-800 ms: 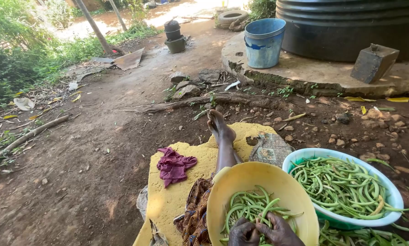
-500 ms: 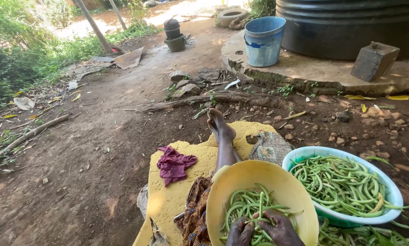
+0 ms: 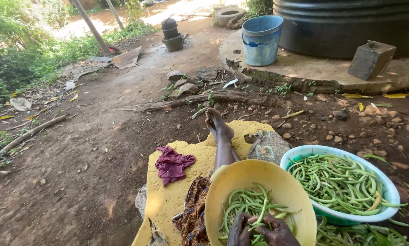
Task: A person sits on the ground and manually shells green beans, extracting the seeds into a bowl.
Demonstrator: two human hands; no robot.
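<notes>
Two hands, left (image 3: 239, 231) and right (image 3: 277, 233), we see each grip closed on beans (image 3: 250, 210) inside the yellow bowl (image 3: 259, 175).

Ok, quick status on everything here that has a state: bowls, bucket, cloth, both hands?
Yellow bowl: on the lap, partly filled with green beans.
Teal basin: on the ground, heaped with beans.
Blue bucket: upright, no lid.
Maroon cloth: crumpled on the yellow mat.
Left hand: closed on beans.
Right hand: closed on beans.
</notes>
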